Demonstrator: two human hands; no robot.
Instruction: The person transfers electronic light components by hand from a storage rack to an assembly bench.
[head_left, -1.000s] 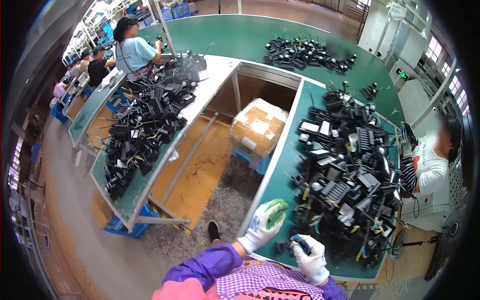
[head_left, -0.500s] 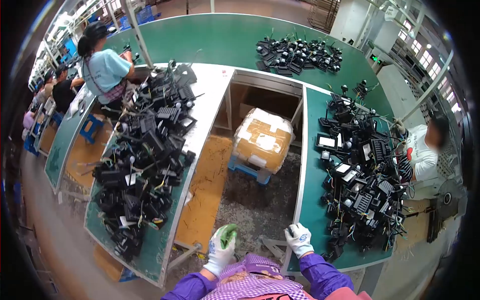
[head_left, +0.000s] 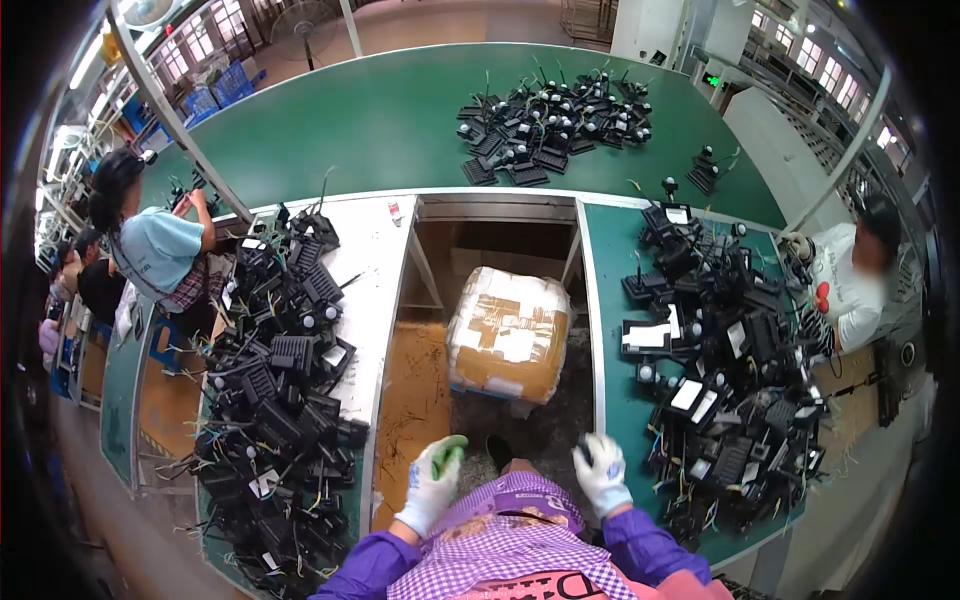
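My left hand (head_left: 434,484), in a white glove with green on the fingers, is raised in front of the purple checked apron (head_left: 500,545). Its fingers are curled slightly and apart, with nothing visible in them. My right hand (head_left: 602,474), in a white glove with dark fingertips, hangs by the inner edge of the right table (head_left: 619,400). Its fingers are bent but apart, and no object shows in them. Nearest to it lies a heap of black lamp units with wires (head_left: 735,420). Another such heap (head_left: 270,400) covers the left table.
A taped, wrapped bundle (head_left: 508,335) sits in the gap between the tables. Behind, the green table (head_left: 350,130) bears more black units (head_left: 550,120). One person (head_left: 160,240) works at the left, another (head_left: 850,280) at the right. Metal posts rise beside both.
The view has tilted and shifted, so the bundle and tables appear lower and nearer. Both my hands remain raised at the front, still without anything visible in them.
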